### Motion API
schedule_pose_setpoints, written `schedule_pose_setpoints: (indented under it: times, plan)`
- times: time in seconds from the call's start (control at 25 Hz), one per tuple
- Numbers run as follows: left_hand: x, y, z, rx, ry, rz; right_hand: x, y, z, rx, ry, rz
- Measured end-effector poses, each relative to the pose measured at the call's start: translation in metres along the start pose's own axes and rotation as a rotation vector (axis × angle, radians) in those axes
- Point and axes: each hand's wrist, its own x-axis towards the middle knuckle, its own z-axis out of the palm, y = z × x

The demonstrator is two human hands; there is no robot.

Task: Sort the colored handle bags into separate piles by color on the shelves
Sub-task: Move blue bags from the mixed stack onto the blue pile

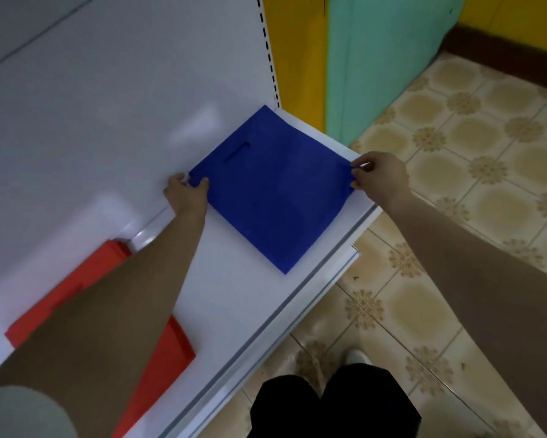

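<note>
**Head view: blue bag being squared onto the shelf**

Head camera looks down on a white shelf (234, 279) where a blue bag (272, 191) lies flat toward one o'clock. The left hand (185, 192) is closed in a pinch on the bag's corner at nine o'clock, thumb on top. The right hand (375, 175) pinches the opposite corner at three o'clock, fingertips curled over the edge near the shelf's front lip.

To do this step well, the person should probably keep both corners lightly taut, lower the bag so it lies without wrinkles, and line its edges up before letting go. Releasing both corners together would likely stop it skewing.

The blue bag looks like thin, matte fabric, square in outline, with a slot-shaped cut-out handle (236, 151) near its far edge. It appears limp and light, so it may slide easily on the smooth, glossy shelf.

A red bag (167, 358) of the same flat kind lies at seven o'clock, well apart from the blue one and partly hidden under the left forearm. Patterned floor tiles (455, 216) show at right.
</note>
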Motion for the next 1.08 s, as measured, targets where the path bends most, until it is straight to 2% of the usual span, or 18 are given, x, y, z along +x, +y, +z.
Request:
schedule_pose_setpoints:
  times: [0.16,0.28,0.48,0.6,0.76,0.88,1.0,1.08]
  plan:
    - [-0.013,-0.008,0.017,-0.076,0.008,-0.012,0.004,0.005,0.005,0.002,0.049,-0.031]
    - [-0.018,0.004,0.017,-0.081,0.093,0.001,0.0,0.01,0.003,-0.012,0.102,-0.069]
    - [-0.004,0.017,0.003,-0.043,0.163,0.053,-0.001,0.015,0.007,0.128,0.1,-0.064]
    - [0.012,0.015,0.001,-0.09,0.171,0.016,0.004,0.014,0.011,0.128,0.113,-0.106]
    - [0.023,0.013,0.006,-0.129,0.146,-0.127,0.016,0.01,0.015,-0.086,0.117,-0.138]
    - [0.019,0.014,0.008,-0.062,0.089,-0.155,0.024,0.007,0.014,-0.324,0.078,-0.085]
    - [-0.011,0.027,0.003,0.02,-0.005,-0.173,0.017,-0.002,0.006,-0.354,-0.049,0.012]
    - [-0.047,0.045,-0.005,0.108,-0.027,-0.114,0.0,-0.021,-0.009,-0.349,-0.045,0.026]
